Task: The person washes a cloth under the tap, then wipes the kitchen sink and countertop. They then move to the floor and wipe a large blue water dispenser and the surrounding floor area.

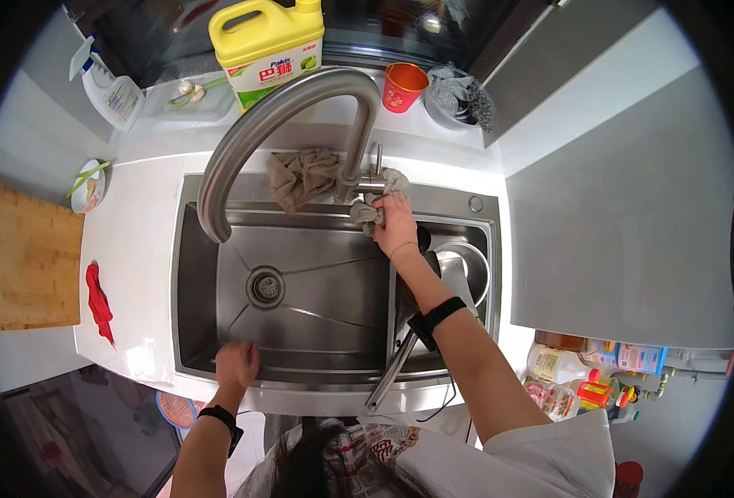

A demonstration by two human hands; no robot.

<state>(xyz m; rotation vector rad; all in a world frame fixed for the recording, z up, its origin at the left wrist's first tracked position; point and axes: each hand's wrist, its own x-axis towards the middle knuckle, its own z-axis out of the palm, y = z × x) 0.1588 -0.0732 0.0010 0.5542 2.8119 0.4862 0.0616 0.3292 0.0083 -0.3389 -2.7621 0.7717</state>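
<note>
My right hand grips a grey-brown cloth at the base of the tall brushed-metal faucet. Part of that cloth shows behind the faucet's lever. A second crumpled cloth lies left of the faucet base, on the sink's back rim. Over the front left edge of the stainless-steel sink, my left hand is curled, with nothing visible in it. The large basin holds no water that I can see, and its drain strainer is exposed.
A metal pot and a long metal handle occupy the small right basin, partly under my right forearm. The sill holds a yellow jug, a red cup and a scrubber bowl. A cutting board and red cloth lie left.
</note>
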